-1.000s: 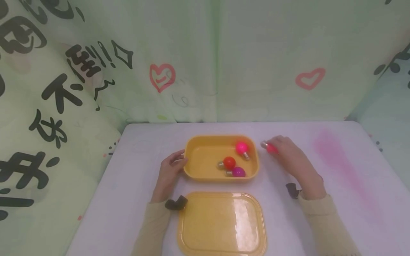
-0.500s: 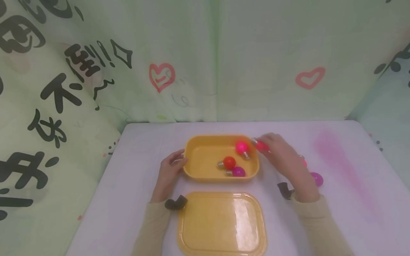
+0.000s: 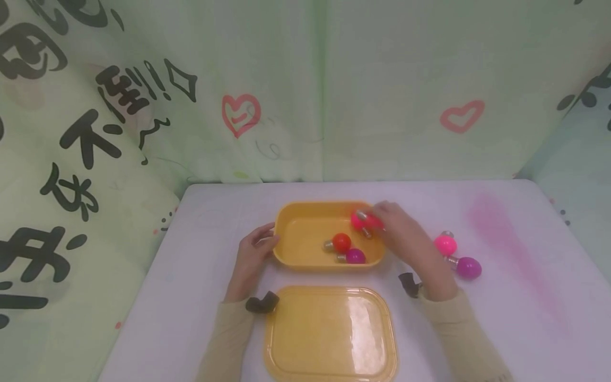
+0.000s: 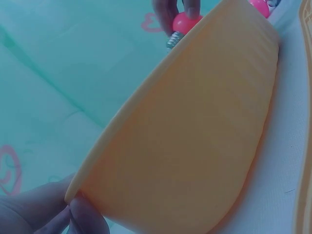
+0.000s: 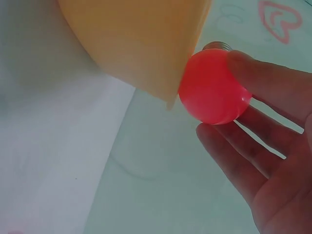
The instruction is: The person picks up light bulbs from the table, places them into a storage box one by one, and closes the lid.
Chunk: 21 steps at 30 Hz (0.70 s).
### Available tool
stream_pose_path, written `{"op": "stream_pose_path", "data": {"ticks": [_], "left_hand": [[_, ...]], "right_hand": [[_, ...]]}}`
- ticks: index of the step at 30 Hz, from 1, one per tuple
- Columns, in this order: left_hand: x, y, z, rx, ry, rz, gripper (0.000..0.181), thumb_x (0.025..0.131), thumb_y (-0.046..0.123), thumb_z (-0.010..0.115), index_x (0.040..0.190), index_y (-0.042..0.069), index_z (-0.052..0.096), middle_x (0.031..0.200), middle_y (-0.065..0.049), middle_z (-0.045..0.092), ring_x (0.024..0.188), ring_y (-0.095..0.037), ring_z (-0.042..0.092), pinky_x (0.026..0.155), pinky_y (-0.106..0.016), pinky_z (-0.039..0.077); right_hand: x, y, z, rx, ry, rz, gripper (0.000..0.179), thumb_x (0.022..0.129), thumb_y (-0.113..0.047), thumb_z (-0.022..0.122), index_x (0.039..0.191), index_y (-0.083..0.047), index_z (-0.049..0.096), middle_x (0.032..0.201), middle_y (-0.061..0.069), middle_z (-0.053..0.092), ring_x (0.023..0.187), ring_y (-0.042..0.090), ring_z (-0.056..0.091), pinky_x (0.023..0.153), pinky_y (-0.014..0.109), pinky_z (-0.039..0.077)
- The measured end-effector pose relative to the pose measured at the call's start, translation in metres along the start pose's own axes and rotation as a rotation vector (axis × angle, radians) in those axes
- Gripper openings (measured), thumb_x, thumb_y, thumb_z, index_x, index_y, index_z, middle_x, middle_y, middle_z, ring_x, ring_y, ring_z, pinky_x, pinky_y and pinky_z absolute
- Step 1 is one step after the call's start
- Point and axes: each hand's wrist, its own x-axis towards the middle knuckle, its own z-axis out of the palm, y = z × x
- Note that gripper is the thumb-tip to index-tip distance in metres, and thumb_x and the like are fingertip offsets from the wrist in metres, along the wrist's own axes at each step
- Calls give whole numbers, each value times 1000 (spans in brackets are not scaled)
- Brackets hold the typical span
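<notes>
My right hand [image 3: 406,236] pinches a red light bulb [image 3: 375,222] over the right end of a yellow plastic box [image 3: 300,233]. In the right wrist view the thumb and fingers hold the round red glass beside the box rim, its metal screw base facing away from the palm. Inside the box lie a pink bulb [image 3: 356,222], partly covered by the held one, an orange-red bulb [image 3: 342,242] and a purple bulb [image 3: 356,256]. My left hand [image 3: 252,260] grips the box's left end; the left wrist view has thumb and fingers pinching the rim.
A yellow lid [image 3: 310,334] lies flat on the white table [image 3: 181,297] in front of the box. Right of my right forearm are another pink bulb [image 3: 446,245] and a purple bulb [image 3: 470,268]. A pale green curtain [image 3: 382,95] hangs behind the table.
My right hand has moved left with the red bulb, from beside the box to above its right end. The two bulbs at the right have come into view. The left hand stays put.
</notes>
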Motion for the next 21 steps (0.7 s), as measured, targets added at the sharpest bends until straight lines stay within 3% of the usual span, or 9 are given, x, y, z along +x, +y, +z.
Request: {"op": "stream_pose_path", "data": {"ticks": [9, 21], "left_hand": [[3, -3, 0, -28, 4, -9, 41, 91, 21, 72, 131, 16, 63, 123, -7, 59, 107, -18, 61, 82, -25, 53], [3, -3, 1, -26, 11, -5, 41, 91, 21, 72, 130, 16, 63, 123, -8, 59, 105, -18, 62, 80, -26, 54]], "right_hand": [[4, -2, 18, 53, 21, -47, 38, 95, -23, 67, 130, -8, 61, 127, 15, 59, 121, 34, 54, 102, 54, 46], [9, 0, 36, -22, 105, -203, 30, 88, -13, 75, 115, -4, 66, 111, 13, 64, 107, 30, 61, 94, 46, 53]]}}
